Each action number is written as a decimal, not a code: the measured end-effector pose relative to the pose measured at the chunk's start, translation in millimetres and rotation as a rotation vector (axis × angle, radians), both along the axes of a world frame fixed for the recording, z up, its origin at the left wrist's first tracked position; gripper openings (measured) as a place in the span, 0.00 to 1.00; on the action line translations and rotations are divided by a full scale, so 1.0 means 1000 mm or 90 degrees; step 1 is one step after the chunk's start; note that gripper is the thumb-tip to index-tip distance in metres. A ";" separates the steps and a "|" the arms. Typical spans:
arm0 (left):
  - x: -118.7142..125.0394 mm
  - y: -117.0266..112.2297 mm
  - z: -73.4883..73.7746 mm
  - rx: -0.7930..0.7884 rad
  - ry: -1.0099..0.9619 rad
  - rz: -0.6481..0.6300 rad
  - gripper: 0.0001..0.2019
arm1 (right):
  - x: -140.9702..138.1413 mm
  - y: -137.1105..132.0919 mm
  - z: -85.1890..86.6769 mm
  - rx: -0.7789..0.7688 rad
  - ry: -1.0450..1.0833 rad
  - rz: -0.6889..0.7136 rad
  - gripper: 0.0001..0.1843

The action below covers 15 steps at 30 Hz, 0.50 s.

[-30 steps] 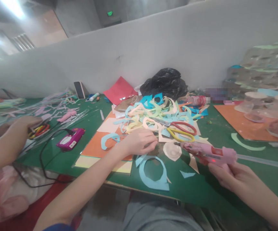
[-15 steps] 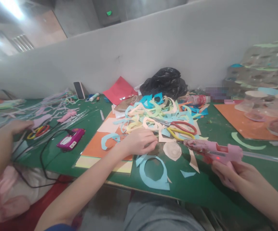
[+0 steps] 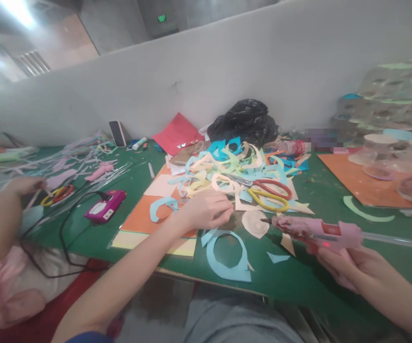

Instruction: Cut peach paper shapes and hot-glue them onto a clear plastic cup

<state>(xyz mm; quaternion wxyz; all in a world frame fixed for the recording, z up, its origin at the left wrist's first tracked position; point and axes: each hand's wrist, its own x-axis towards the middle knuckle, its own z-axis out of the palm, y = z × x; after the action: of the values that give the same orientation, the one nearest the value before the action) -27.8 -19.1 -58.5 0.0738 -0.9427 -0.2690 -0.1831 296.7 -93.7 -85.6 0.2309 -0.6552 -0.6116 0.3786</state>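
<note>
My right hand (image 3: 350, 267) is wrapped round the handle of a pink hot glue gun (image 3: 320, 233). A clear glue stick (image 3: 395, 240) runs out of its back, and a small red light glows on its side. The gun's nozzle points left, over a pale round paper disc (image 3: 255, 225) on the table. My left hand (image 3: 211, 209) rests beside the paper scraps with its fingers curled together; what they hold, if anything, is hidden. In front of it lies a light blue paper ring (image 3: 227, 272). Scissors (image 3: 263, 190) with red and yellow handles lie just behind the disc.
Paper offcuts (image 3: 234, 159) are heaped behind my hands, before a black plastic bag (image 3: 245, 121). Round paper-topped pieces (image 3: 398, 136) stand at the right. A purple power box (image 3: 105, 207) with a black cord and a co-worker's hand (image 3: 27, 185) are at the left.
The glue gun in my right hand has swung slightly down, bringing its nozzle from beside the scissor handles to over the paper disc. My left hand stays in place.
</note>
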 end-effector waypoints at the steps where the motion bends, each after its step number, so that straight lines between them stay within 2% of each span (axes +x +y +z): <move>1: 0.000 0.000 0.000 0.000 -0.001 -0.001 0.14 | 0.000 0.000 0.000 0.007 0.003 0.001 0.32; 7: 0.000 0.000 0.000 -0.002 -0.007 0.001 0.15 | 0.002 0.000 0.001 -0.003 0.007 0.036 0.31; 15: 0.000 0.001 -0.002 0.011 -0.003 -0.001 0.15 | -0.009 -0.001 0.011 -0.031 0.011 -0.021 0.30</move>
<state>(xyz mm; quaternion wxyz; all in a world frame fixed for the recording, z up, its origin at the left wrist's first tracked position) -27.5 -18.4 -60.2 0.0814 -0.9418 -0.2667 -0.1880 287.7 -94.4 -74.5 0.2262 -0.6673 -0.5895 0.3949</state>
